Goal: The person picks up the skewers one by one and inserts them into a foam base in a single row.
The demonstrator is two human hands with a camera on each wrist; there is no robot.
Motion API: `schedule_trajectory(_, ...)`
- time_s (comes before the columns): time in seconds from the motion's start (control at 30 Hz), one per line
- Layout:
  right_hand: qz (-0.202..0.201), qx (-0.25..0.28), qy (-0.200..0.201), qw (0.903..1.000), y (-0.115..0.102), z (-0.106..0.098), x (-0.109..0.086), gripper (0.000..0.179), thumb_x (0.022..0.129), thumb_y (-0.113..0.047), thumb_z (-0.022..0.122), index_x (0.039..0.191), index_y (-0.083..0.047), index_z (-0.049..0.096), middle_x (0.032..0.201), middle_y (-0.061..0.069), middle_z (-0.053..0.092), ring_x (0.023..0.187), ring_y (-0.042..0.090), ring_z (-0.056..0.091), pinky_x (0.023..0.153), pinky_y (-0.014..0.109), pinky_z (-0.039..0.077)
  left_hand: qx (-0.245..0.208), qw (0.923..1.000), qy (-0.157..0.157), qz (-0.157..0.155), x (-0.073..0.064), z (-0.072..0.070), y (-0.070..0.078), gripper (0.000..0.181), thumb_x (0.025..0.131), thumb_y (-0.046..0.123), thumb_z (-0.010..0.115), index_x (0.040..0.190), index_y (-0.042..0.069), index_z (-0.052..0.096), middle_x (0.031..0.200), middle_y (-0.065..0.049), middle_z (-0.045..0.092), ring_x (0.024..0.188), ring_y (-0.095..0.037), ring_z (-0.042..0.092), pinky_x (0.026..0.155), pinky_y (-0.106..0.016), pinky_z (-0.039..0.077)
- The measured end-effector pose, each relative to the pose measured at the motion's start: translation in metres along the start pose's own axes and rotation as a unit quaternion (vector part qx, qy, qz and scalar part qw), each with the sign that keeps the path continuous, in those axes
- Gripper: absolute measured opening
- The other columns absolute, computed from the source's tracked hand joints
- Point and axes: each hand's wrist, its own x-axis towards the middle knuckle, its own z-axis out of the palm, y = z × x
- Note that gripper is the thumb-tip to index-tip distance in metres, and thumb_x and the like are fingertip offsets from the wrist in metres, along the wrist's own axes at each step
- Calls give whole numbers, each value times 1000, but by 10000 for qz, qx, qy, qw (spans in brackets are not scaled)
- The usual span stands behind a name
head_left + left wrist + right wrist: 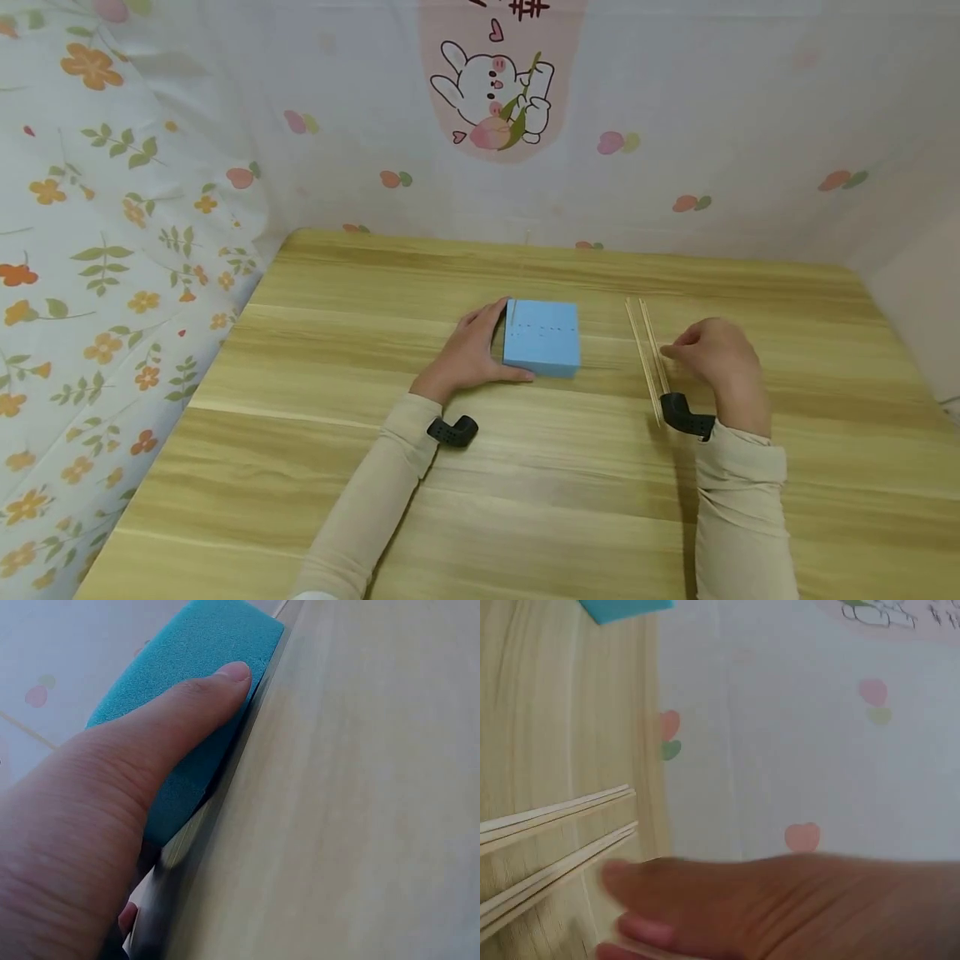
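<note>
My left hand grips a light blue foam block by its left side. In the left wrist view the thumb lies along one side face of the block. Small dark holes dot the block's top, and a thin wooden stick stands in it near the far left corner. My right hand hovers beside several thin wooden sticks, its fingers loosely bent. In the right wrist view a gap shows between thumb and fingers; no stick is clearly seen in them.
The sticks lie in two narrow groups on the wood-grain table, right of the block. Behind the table hangs a white cloth with a rabbit print. A floral cloth hangs at the left. Each wrist carries a black camera mount.
</note>
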Motion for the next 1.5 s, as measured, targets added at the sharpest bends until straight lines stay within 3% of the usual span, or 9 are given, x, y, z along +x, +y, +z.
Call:
schedule_trajectory(0.1,323,50,-351,9988,4,1,2,38,93,-26,73,105,10,74,109,27,70,96,42,63,76,49,54,11,10000,-23,-23,-1,-2,0,131,71,56,92,166,7,17,165,-8,35,153,-26,29,127,-41,13)
schedule_trajectory(0.23,473,104,-541,9974,4,9,7,33,94,-21,72,100,11,74,93,21,71,84,35,61,68,42,52,-11,9999,-74,-77,-2,-2,2,131,71,56,91,166,8,16,167,-9,33,154,-28,27,127,-43,13)
schedule_trajectory(0.53,438,237,-616,9969,3,14,10,25,97,-15,66,86,6,74,74,8,64,66,22,51,58,32,42,37,10000,-52,-71,-2,-2,4,130,71,55,91,166,7,16,166,-10,34,154,-29,27,127,-42,14)
schedule_trajectory(0.77,413,160,-516,9977,4,13,10,29,96,-16,65,99,12,73,87,16,68,73,26,57,61,34,46,36,10000,-74,-36,-2,-1,2,131,72,56,91,166,6,15,167,-9,33,154,-27,26,127,-41,12)
schedule_trajectory(0.9,463,124,-302,9984,4,14,9,32,96,-21,68,100,10,73,99,24,69,83,34,61,66,40,50,28,10000,-61,-37,-1,-1,2,130,72,56,91,166,6,15,167,-9,33,154,-28,26,127,-42,13)
schedule_trajectory(1.03,553,104,-353,9978,3,15,9,34,96,-22,69,104,11,73,112,32,67,91,39,63,71,46,53,43,10000,-66,-33,-1,-1,2,130,72,56,91,166,7,16,166,-8,33,154,-27,26,127,-41,13)
schedule_trajectory(1.27,500,152,-657,9965,2,13,12,31,97,-17,65,99,12,72,91,17,65,76,27,54,62,34,45,5,10000,-50,9,0,-1,3,130,72,55,91,166,7,16,166,-9,34,154,-28,27,127,-42,14)
schedule_trajectory(1.5,544,148,-642,9963,1,13,12,29,97,-18,65,96,11,73,85,14,63,73,25,53,60,32,44,-68,9999,-48,-98,-1,-1,3,130,71,56,91,166,10,16,166,-8,33,154,-29,26,126,-44,16)
